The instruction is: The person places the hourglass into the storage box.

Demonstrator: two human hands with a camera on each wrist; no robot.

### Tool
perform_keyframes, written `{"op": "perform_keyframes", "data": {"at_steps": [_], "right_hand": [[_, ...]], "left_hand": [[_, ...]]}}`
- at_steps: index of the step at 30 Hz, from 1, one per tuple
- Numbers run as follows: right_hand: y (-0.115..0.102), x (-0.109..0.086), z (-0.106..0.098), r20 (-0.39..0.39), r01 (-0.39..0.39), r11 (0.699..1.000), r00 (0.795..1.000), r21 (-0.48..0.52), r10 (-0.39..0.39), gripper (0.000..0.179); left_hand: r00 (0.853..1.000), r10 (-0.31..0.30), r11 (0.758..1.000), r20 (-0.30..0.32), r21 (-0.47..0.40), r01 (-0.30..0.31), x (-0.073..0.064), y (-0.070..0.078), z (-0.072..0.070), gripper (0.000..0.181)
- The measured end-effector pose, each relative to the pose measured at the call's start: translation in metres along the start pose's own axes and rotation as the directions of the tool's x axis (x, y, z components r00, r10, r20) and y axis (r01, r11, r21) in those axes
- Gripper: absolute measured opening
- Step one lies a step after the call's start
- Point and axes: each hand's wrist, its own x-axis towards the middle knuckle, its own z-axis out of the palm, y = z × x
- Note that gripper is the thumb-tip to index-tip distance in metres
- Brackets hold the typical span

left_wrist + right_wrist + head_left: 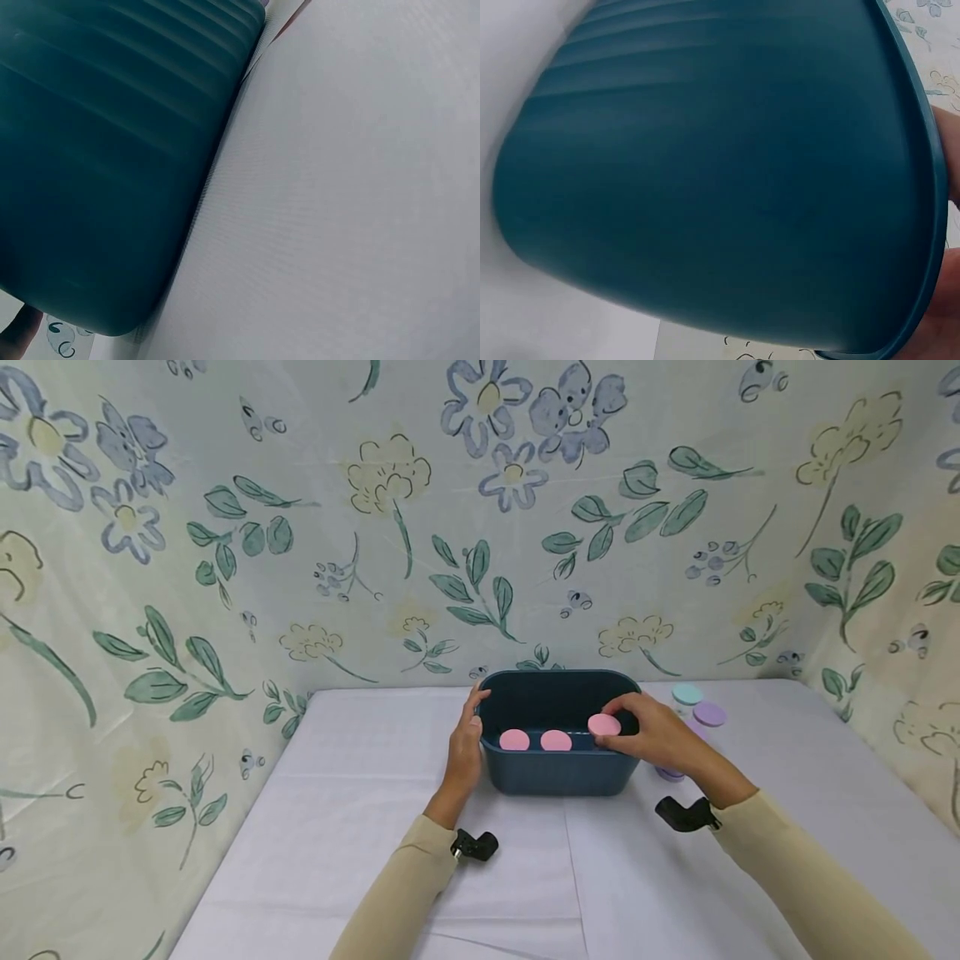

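Note:
A dark teal plastic bin (pixel 558 774) stands on the white-covered table, its ribbed outer wall filling much of both wrist views. My left hand (pixel 463 747) holds the bin's left end, fingertips at the rim. Over the bin's right end, my right hand (pixel 651 732) pinches a round pink disc (pixel 603 725) between thumb and fingers. Inside the bin, one pink disc (pixel 514 740) sits toward the left and another pink disc (pixel 556 741) near the middle; the front wall hides their lower edges. The pinched disc is hidden in the right wrist view.
Right of the bin, partly behind my right hand, lie a light teal round piece (pixel 687 694), a purple round piece (pixel 709 714) and another purple piece (pixel 670 774) close to the bin's wall. A floral cloth (pixel 480 585) hangs behind the white table cover (pixel 360 802).

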Motion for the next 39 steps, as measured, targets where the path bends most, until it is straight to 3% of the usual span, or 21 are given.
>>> {"op": "perform_keyframes", "data": {"at_steps": [15,39], "right_hand": [[-0.0003,0.0041,-0.0006,0.024,-0.008,1.0,1.0,-0.026,0.009,0.049],[-0.0017,0.0057,-0.003,0.079,-0.015,0.998,0.997,-0.063,0.02,0.044]], "left_hand": [[1.0,-0.009,1.0,0.0,0.012,0.009,-0.0019,0.0039,0.0,0.047],[0.999,0.052,0.999,-0.002,0.013,-0.052,-0.0044,0.0023,0.0006,0.047]]}}
